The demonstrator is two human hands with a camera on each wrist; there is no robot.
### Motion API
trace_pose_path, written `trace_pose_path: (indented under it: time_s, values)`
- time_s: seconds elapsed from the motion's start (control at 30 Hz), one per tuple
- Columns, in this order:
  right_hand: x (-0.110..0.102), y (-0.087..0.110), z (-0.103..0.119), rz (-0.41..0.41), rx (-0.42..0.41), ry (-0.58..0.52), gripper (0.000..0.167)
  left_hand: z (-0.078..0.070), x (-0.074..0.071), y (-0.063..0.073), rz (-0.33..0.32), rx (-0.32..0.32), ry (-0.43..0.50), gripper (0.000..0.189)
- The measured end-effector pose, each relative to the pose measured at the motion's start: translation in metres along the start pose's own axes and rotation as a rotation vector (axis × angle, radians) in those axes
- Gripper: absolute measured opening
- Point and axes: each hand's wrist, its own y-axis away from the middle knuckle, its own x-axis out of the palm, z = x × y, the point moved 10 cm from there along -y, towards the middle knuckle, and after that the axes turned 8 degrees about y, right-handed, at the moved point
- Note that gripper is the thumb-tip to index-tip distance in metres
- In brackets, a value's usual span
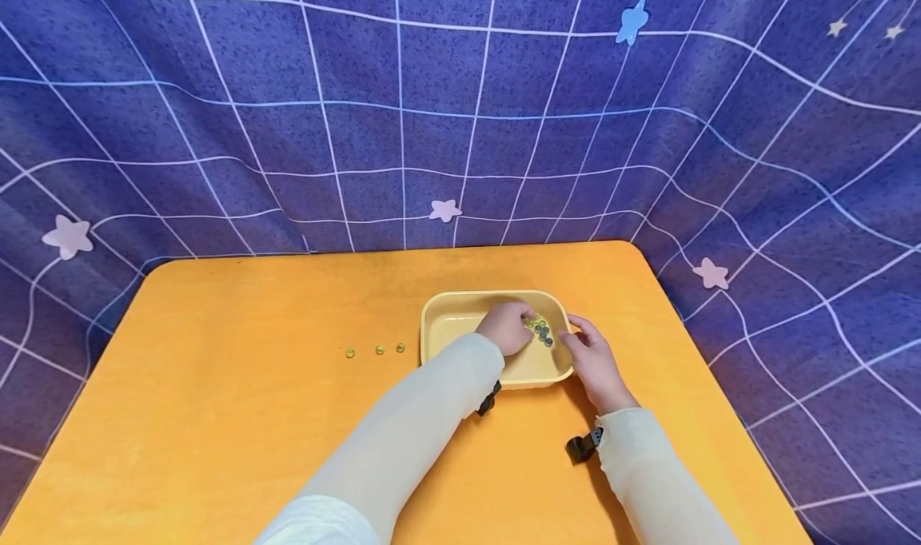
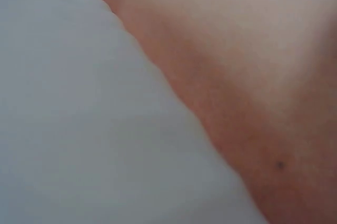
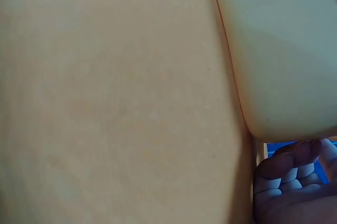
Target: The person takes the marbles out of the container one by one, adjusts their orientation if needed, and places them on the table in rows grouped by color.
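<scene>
A pale yellow rectangular tub (image 1: pixel 453 296) stands on the table. Several small round discs (image 1: pixel 543 333), some yellowish and some dark, lie in a cluster at its right side. My left hand (image 1: pixel 507 329) reaches into the tub, its bent fingertips right at the cluster's left edge; I cannot tell whether it pinches a disc. With thumb over the rim and fingers outside, my right hand (image 1: pixel 596 365) grips the tub's right side. The right wrist view shows its curled fingers (image 3: pixel 279 166) against the tub's outer wall (image 3: pixel 284 76). Sleeve and skin fill the left wrist view.
Three similar small discs, a left one (image 1: pixel 350 353), a middle one (image 1: pixel 380 350) and a right one (image 1: pixel 400 348), lie in a row left of the tub. The orange table (image 1: pixel 237 417) meets a blue gridded curtain (image 1: pixel 360 129) at the back and sides.
</scene>
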Motion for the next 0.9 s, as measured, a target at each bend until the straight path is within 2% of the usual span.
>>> trace_pose_path:
  time_s: [0.17, 0.3, 0.47, 0.9]
  values:
    - [0.0013, -0.0001, 0.0001, 0.001, -0.001, 0.001, 0.043, 0.0036, -0.0014, -0.0005, -0.021, -0.025, 0.006, 0.023]
    - [0.0007, 0.0004, -0.0006, -0.007, 0.004, 0.003, 0.042, 0.0023, -0.0031, 0.0001, -0.046, 0.01, -0.006, 0.011]
    - [0.0001, 0.0008, 0.0001, -0.009, 0.008, 0.01, 0.043, -0.0006, -0.0043, 0.0014, -0.056, 0.057, -0.025, 0.016]
    - [0.0, 0.0003, 0.0013, -0.002, 0.01, 0.007, 0.044, -0.0059, -0.0058, 0.0032, -0.051, 0.036, -0.063, 0.013]
